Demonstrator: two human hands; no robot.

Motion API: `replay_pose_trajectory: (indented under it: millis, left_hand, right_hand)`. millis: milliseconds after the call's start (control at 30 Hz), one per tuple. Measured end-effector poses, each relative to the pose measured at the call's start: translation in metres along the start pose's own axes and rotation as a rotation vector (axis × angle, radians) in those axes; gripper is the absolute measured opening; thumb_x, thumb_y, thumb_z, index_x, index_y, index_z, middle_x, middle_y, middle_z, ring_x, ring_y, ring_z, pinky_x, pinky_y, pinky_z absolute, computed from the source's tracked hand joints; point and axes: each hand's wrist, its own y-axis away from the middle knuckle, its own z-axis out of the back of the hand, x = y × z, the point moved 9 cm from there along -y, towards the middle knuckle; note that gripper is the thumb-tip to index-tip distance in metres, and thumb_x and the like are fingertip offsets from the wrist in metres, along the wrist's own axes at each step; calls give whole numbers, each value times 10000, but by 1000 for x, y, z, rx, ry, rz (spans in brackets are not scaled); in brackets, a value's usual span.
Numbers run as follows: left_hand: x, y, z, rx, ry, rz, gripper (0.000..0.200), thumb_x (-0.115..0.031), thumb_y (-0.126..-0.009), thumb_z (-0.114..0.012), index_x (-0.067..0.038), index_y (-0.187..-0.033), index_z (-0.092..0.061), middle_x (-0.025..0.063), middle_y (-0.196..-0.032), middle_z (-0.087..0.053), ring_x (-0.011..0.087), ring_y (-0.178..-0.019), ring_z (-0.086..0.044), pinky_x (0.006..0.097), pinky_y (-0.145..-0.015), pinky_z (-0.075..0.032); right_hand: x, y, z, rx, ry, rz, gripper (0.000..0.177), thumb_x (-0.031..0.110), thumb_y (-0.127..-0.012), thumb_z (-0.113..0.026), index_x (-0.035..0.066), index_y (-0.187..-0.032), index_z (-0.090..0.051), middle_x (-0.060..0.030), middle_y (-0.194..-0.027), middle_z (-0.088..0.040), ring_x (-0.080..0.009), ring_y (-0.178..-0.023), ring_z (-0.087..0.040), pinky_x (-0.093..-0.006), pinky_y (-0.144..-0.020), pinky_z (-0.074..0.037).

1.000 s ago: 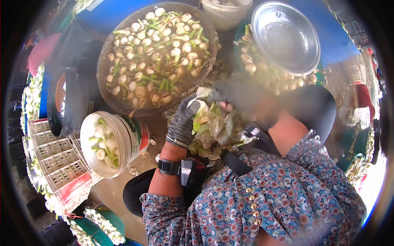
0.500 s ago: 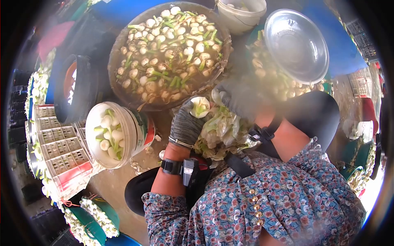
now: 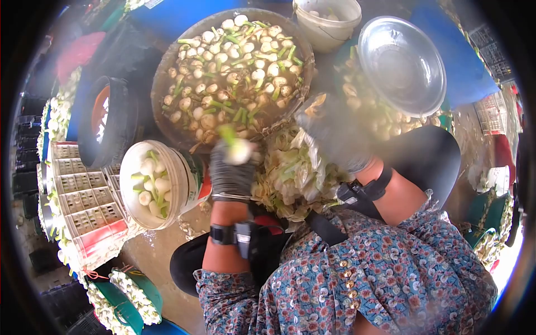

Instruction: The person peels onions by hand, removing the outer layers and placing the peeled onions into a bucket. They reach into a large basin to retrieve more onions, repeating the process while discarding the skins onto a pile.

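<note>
My left hand (image 3: 231,176), in a grey knitted glove, is closed on a white onion bulb (image 3: 240,152) with a short green stem, blurred by motion. It hovers between the big tub's near rim and the white bucket (image 3: 180,184) of peeled bulbs. My right hand (image 3: 326,125), also gloved, is raised over the right side of the peel heap, close to the tub's rim. A hazy smear in the view covers most of its fingers. A tan scrap (image 3: 318,101) shows at its fingertips. Loose pale and green peels (image 3: 296,173) are heaped before my lap.
A large round tub (image 3: 159,106) of murky water holds many bulbs with green stems. Beyond it stand a white pail (image 3: 329,28) and a metal basin (image 3: 402,67) beside more bulbs. At left are a black bucket (image 3: 114,123) and white crates (image 3: 84,184).
My left hand has moved left with the bulb, away from the peel heap toward the white bucket. My right hand has lifted slightly away from the heap, with a tan scrap at its fingertips.
</note>
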Motion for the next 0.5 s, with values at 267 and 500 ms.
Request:
replay_pose_trajectory:
  millis: [267, 500]
  left_hand:
    - [-89, -13, 58, -277, 282, -382, 561, -498, -936, -486, -14, -1218, -524, 147, -1190, -581, 286, -1003, -545, 419, -785, -541]
    - [23, -121, -21, -125, -510, 45, 348, -296, -947, -573, -86, -1224, -573, 103, -1170, -638, 250, -865, -605, 412, -766, -518]
  right_hand:
    - [-70, 23, -28, 658, 1257, -8, 377, 352, -887, -643, 47, -1109, -652, -154, -1055, -678, -331, -962, -650, -441, -917, -470]
    - [-112, -10, -19, 490, 964, -183, 363, 352, -859, -662, 55, -1064, -696, -186, -925, -688, -369, -938, -650, -443, -867, -506]
